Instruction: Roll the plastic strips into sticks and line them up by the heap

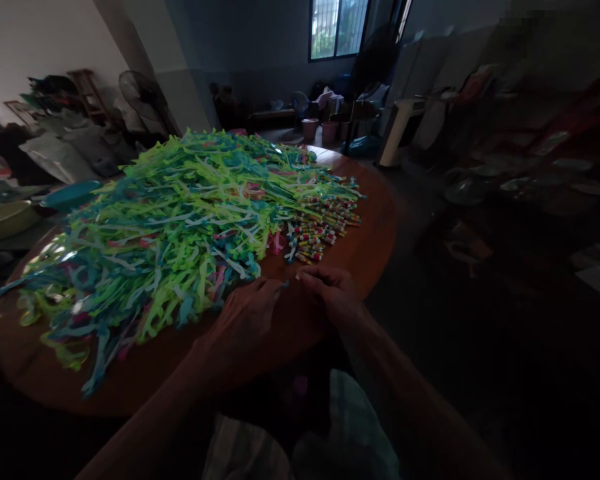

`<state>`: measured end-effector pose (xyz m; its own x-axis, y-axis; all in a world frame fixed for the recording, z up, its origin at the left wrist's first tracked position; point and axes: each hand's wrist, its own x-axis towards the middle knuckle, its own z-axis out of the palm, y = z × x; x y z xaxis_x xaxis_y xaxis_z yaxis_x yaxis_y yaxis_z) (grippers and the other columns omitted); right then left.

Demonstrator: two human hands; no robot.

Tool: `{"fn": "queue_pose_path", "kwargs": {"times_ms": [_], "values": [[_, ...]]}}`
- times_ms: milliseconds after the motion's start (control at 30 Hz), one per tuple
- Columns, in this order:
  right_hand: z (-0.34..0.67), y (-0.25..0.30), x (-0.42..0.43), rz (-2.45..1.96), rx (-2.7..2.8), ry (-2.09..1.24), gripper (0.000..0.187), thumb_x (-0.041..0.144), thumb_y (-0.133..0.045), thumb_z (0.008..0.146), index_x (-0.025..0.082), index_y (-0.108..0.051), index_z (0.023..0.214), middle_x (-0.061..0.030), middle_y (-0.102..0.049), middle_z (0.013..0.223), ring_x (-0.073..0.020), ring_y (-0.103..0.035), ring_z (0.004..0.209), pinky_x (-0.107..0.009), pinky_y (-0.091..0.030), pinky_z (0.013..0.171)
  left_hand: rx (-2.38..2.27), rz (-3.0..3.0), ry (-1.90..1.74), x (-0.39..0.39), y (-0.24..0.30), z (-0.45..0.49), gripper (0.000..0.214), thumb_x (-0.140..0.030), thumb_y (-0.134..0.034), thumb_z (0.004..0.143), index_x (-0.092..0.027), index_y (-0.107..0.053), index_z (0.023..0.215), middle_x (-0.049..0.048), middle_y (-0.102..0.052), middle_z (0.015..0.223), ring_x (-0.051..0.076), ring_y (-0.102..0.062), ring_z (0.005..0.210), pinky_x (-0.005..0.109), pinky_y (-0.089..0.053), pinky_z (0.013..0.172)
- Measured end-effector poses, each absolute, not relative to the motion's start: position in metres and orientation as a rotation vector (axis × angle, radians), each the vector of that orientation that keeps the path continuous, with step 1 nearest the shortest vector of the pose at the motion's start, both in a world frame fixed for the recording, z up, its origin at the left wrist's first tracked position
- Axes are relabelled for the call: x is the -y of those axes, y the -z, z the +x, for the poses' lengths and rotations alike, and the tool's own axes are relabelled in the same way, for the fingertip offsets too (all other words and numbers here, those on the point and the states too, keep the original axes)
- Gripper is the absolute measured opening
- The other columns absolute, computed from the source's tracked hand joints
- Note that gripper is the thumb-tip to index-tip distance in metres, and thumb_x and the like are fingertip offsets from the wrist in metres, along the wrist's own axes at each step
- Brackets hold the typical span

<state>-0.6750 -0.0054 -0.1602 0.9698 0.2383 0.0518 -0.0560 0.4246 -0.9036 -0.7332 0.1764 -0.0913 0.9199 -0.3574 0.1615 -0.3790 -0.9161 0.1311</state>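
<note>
A big heap of green, blue and pink plastic strips (180, 220) covers most of the round wooden table (370, 233). Beside it lies a cluster of several small red, yellow and white sticks (323, 230). My left hand (247, 313) rests at the near edge of the heap, fingers curled and pinched toward the right. My right hand (330, 290) sits close beside it, fingers also pinched. A tiny pale piece (291, 279) seems to be between the two hands; the dim light hides what it is.
The room is dark and cluttered. A standing fan (137, 93) and bags lie at the back left, pink buckets (319, 129) under the window, a white appliance (400, 130) to the right. A teal bowl (67, 195) sits left of the heap.
</note>
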Motion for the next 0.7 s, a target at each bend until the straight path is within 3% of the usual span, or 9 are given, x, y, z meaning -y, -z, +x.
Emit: {"fn": "queue_pose_path", "kwargs": {"times_ms": [200,433,567,700], "values": [[-0.683,0.155,-0.002,-1.160,0.204,-0.234,0.033,0.048,-0.082,0.075,0.018,-0.076,0.088,0.0039,-0.051,0.062,-0.0076,-0.037,0.052,-0.024,-0.022,0.048,0.634,2.874,-0.248,-0.180,0.098,-0.736,0.028,-0.022,-0.040,0.104,-0.018,-0.068,0.108,0.0087,-0.071,0.102,0.022,-0.066,0.098,0.035,-0.049,0.089],[-0.687,0.155,-0.004,-1.204,0.201,-0.272,0.033,0.049,-0.081,0.074,0.019,-0.076,0.088,0.0044,-0.048,0.061,-0.0085,-0.036,0.052,-0.024,-0.022,0.048,0.671,2.984,-0.197,-0.181,0.096,-0.735,0.027,-0.016,-0.041,0.101,-0.016,-0.066,0.093,0.0059,-0.066,0.087,0.020,-0.061,0.082,0.033,-0.044,0.074],[-0.688,0.156,-0.005,-1.192,0.188,-0.274,0.036,0.049,-0.083,0.072,0.018,-0.077,0.089,0.0052,-0.047,0.059,-0.0081,-0.035,0.051,-0.024,-0.023,0.048,0.622,3.010,-0.102,-0.180,0.090,-0.739,0.020,-0.014,-0.047,0.097,-0.017,-0.064,0.088,0.0054,-0.065,0.086,0.019,-0.059,0.079,0.033,-0.041,0.073],[-0.688,0.155,-0.005,-1.205,0.171,-0.276,0.036,0.050,-0.085,0.069,0.019,-0.079,0.086,0.0045,-0.050,0.059,-0.0083,-0.036,0.051,-0.024,-0.023,0.048,0.618,3.030,-0.171,-0.180,0.091,-0.739,0.026,-0.015,-0.042,0.100,-0.017,-0.065,0.087,0.0053,-0.064,0.084,0.019,-0.058,0.078,0.032,-0.039,0.070]]}}
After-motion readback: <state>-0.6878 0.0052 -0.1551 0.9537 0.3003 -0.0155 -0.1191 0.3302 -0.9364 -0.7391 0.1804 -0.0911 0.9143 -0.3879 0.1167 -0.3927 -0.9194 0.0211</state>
